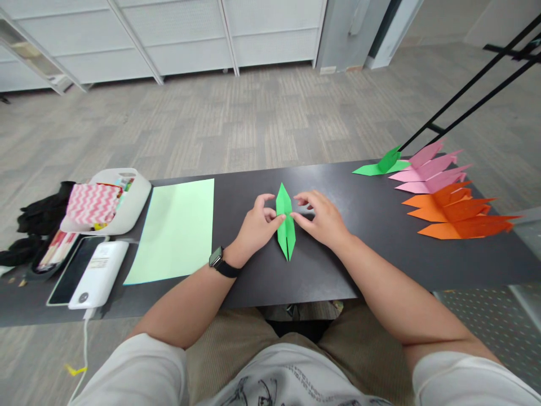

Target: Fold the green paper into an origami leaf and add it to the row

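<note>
A long, pointed piece of green folded origami paper [284,197] stands lengthwise in front of me over the dark table, its near end split into two points. My left hand [257,228] is closed on its left edge, thumb pressed on the middle and fingers curled. On the other side, my right hand [323,220] has its thumb tip at the paper's right edge; the index finger is bent and slightly apart from it. The fingers' undersides are hidden. A black watch [224,262] sits on my left wrist.
Finished folded cranes stand at the right: green [382,165], several pink [431,172] and several orange [459,214]. Left of my hands lies a pale green sheet [175,231] on the table [253,290]. Beyond are a white basket [137,194], a phone [74,270] and a cabled power bank [98,274].
</note>
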A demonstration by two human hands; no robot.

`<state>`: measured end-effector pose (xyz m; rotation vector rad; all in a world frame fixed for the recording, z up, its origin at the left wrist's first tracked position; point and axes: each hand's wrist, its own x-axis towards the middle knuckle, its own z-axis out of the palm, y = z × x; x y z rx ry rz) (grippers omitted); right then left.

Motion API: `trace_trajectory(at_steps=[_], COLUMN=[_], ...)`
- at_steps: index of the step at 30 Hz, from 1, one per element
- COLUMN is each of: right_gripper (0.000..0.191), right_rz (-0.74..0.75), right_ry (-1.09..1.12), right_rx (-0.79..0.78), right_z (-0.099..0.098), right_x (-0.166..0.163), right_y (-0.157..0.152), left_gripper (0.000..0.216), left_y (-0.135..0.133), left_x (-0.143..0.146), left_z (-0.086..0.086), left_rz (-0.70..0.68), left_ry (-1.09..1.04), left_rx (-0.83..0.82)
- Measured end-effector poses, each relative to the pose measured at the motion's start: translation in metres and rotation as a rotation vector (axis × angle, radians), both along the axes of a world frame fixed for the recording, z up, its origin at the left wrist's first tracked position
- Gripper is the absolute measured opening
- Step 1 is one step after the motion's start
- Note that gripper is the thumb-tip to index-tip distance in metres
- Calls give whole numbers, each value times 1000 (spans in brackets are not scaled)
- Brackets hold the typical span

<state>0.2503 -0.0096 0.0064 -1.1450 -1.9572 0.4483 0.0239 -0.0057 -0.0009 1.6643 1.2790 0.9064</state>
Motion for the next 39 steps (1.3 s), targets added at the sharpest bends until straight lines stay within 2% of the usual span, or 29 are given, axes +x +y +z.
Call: trace_trajectory(at_steps=[2,5,9,14,19,26,33,39], right_gripper=[18,9,13,15,17,19,21,28], right_rz=[39,78,84,92,108,106,141,127], right_ry=[-89,-178,-263,-339,-386,-408,-440,-481], right_rx=[70,84,34,-13,-18,-15,-15,-18], right_z=[0,-6,-15,-18,-17,-15,-10,-7], right_x=[1,2,2,1,0,-1,-3,-3], right_y=[1,3,5,6,8,8,4,0], left_gripper=[52,50,48,39,11,17,22,39], left_y=[-1,-2,-4,-8,-6,-9,-11,-9], left_x=[0,1,1,-2,-4,-10,-16,-20], left_z=[1,-1,-2,6,11,16,16,18], left_rz=[-14,-19,-19,-45,-212,-330,-334,-338], left_ry=[78,192,358,601,696,751,758,686], left_rx=[7,72,197,383,544,540,497,411])
